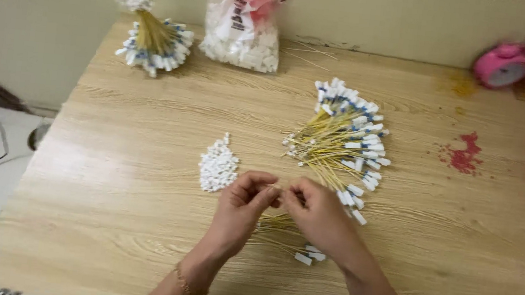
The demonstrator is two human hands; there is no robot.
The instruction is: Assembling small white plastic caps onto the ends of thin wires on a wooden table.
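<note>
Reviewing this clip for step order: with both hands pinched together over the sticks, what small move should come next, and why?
Probably lay the stick pinched between the left hand and right hand onto the finished pile. The fingertips meet just above a few loose sticks, the small white caps lie beside the left hand, and the capped sticks are gathered just beyond the right.

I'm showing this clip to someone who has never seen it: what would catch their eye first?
Probably the two hands meeting at the middle of the wooden table, left hand and right hand pinching something small between their fingertips. Just beyond them spreads a big heap of thin yellow sticks with white-and-blue tips, with a small pile of white pieces to its left. A pink object sits at the far right edge.
</note>
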